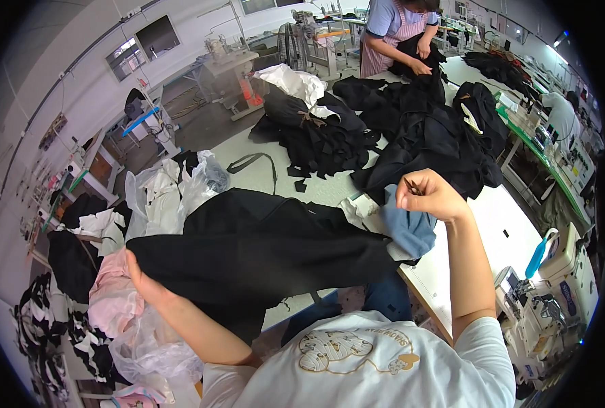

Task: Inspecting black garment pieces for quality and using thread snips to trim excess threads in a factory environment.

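Observation:
A black garment piece (268,255) stretches in front of me, its left end pinched in my left hand (142,277). The fingers of that hand are partly hidden by the cloth. My right hand (435,197) is raised over the right end of the garment, closed around small dark thread snips (413,188) whose pointed tips stick out by the fingers. Just under that hand is a blue cloth (411,234), slightly blurred, beside a crumpled white cloth (362,212). I cannot tell whether the right hand touches the blue cloth.
Heaped black garments (418,136) cover the far part of the white table (493,211). Bags of scraps (163,197) and a pink cloth (115,292) stand at left. A sewing machine (557,272) is close at right. Across the table a person in a striped apron (411,30) handles black cloth.

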{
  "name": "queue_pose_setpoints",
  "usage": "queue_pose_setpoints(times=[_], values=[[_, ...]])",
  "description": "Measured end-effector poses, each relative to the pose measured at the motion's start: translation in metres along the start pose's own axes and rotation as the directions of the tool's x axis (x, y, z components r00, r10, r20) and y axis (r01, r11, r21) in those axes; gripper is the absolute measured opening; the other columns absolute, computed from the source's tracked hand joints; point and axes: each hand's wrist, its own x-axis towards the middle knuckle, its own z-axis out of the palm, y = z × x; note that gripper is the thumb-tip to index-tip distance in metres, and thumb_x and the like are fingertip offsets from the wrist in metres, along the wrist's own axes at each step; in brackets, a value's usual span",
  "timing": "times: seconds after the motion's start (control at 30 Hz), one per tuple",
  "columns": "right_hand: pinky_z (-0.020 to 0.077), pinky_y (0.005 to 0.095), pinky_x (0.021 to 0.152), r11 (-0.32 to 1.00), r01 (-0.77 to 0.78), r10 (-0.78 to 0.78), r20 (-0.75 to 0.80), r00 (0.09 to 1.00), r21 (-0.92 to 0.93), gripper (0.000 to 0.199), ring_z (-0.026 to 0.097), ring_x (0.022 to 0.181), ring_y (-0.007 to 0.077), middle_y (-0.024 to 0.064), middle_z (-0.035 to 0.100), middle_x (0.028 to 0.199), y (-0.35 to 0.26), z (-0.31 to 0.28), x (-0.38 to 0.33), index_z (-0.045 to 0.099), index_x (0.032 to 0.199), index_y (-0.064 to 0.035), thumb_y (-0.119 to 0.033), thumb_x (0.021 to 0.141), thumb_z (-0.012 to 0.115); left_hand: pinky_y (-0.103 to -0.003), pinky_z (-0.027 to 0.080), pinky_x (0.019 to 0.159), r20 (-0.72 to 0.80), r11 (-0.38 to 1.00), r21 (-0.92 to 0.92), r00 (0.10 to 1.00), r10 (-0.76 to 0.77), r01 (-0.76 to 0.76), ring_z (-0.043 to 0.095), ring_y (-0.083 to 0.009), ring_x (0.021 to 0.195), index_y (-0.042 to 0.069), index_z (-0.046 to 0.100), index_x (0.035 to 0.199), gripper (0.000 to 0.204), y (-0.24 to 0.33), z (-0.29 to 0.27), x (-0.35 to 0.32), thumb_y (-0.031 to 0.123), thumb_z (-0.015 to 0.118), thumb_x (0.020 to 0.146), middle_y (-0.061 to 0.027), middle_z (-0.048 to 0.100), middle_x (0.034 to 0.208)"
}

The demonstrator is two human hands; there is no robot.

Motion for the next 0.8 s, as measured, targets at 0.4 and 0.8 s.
queue_pose_setpoints(times=[0.4, 0.8], values=[[0.048, 0.0262, 0.063, 0.9, 0.182, -0.143, 0.125, 0.982, -0.396, 0.023, 0.061, 0.07, 0.0172, 0.0081, 0.061, 0.085, 0.11, 0.148, 0.017, 0.069, 0.097, -0.0015, -0.012, 0.078, 0.075, -0.019, 0.041, 0.067, 0.018, 0.702, 0.667, 0.948, 0.319, -0.249, 0.051, -0.004, 0.073, 0.003, 0.064, 0.092, 0.018, -0.005, 0.007, -0.01, 0.02, 0.059, 0.097, 0.005, 0.058, 0.08], [0.0498, 0.0391, 0.061, 0.592, 0.337, -0.263, 0.22, 0.939, -0.732, 0.024, 0.062, 0.066, 0.0299, 0.0093, 0.061, 0.084, 0.155, 0.193, 0.007, 0.059, 0.084, -0.0048, -0.015, 0.069, 0.074, -0.037, 0.045, 0.073, 0.48, -0.426, 0.873, 0.57, 0.667, -0.236, 0.054, -0.0246, 0.076, -0.002, 0.064, 0.096, 0.013, -0.007, -0.032, -0.044, 0.006, 0.064, 0.086, -0.0099, 0.059, 0.082]])
